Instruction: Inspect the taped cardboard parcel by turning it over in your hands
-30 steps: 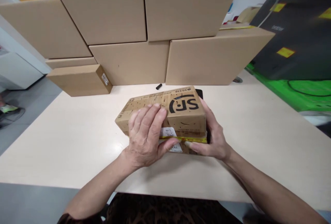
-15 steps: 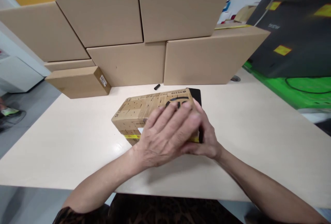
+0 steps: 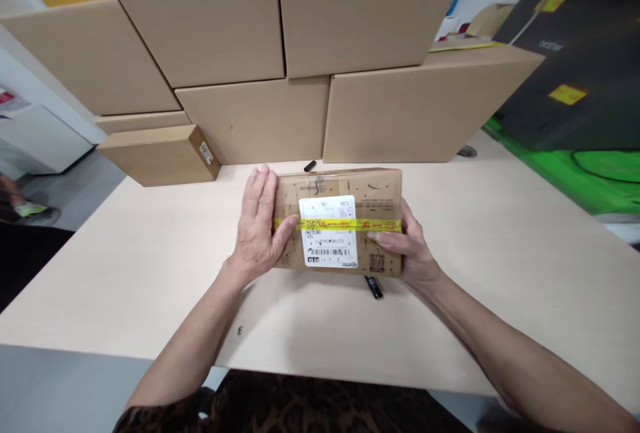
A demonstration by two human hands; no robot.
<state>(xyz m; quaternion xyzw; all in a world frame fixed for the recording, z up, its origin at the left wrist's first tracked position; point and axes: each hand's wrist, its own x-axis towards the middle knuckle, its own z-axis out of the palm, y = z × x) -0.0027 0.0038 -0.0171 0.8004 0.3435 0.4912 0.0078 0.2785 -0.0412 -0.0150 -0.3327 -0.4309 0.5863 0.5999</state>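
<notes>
Between my two hands sits a brown cardboard box [image 3: 370, 246], with its taped side turned up towards me. A white shipping label [image 3: 327, 253] and a strip of yellow tape [image 3: 387, 225] cross that side. My left hand [image 3: 257, 226] presses on the left end, fingers straight and thumb over the front face. Round the right end curls my right hand [image 3: 413, 250], its thumb on the face and the other fingers mostly hidden behind. A black marker-like object [image 3: 374, 288] pokes out below the box's near edge.
A small black cap-like piece [image 3: 310, 166] lies behind the box on the pale table [image 3: 165, 266]. Large cartons [image 3: 260, 123] are stacked along the back, with a flat carton [image 3: 155, 153] at their left. A dark panel [image 3: 565, 86] stands at the right over green flooring.
The box has been turned, bringing its labelled side into view. My left hand has shifted from across the box to its left end. The black object now shows by the near edge.
</notes>
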